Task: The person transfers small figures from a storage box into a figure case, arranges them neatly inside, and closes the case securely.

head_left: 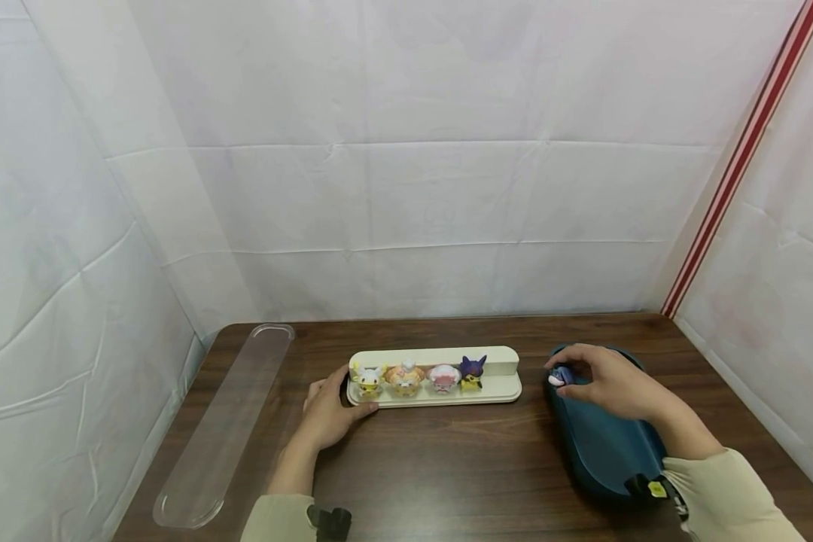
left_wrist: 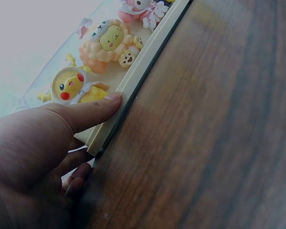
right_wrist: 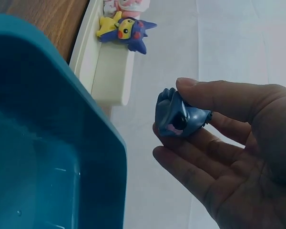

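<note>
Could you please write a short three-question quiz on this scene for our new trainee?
1. What does the right hand pinch?
2. True or false: the left hand grips the clear lid.
3. How many figures stand on the cream tray: A two, B four, C six?

Key:
1. A blue figure, above the teal tray.
2. False; its thumb rests on the cream tray's edge.
3. B.

You sit in a staged recording booth, not a lived-in room: creased white sheets (head_left: 406, 188) wall off the back and both sides, a red-striped post (head_left: 738, 158) rises at upper right, and a brown wooden worktop (head_left: 447, 452) fills the lower frame.
</note>
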